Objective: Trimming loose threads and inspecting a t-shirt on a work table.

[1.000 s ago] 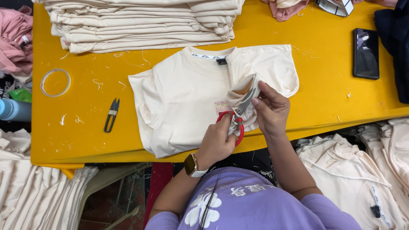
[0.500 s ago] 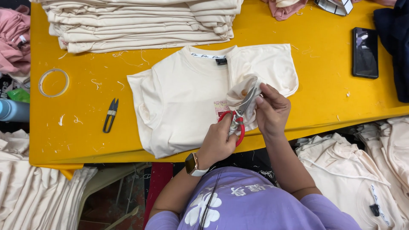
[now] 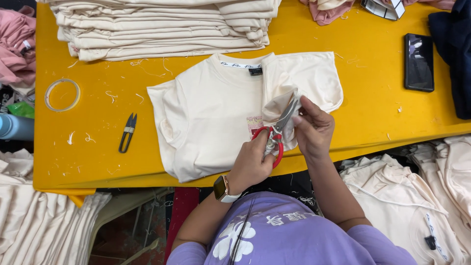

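Note:
A cream t-shirt lies flat on the yellow table, collar away from me. My left hand, with a watch on the wrist, grips red-handled scissors. The blades point up into a bunched fold of the shirt's right sleeve. My right hand pinches that fold of fabric beside the blades, near the table's front edge.
A tall stack of folded cream shirts sits at the back. Black thread snips and a tape ring lie at the left, a black phone at the right. Cream garments hang below the table, and thread scraps litter its top.
Both hands stay at the sleeve fold with the scissors; only slight shifts of the fingers and the fabric show.

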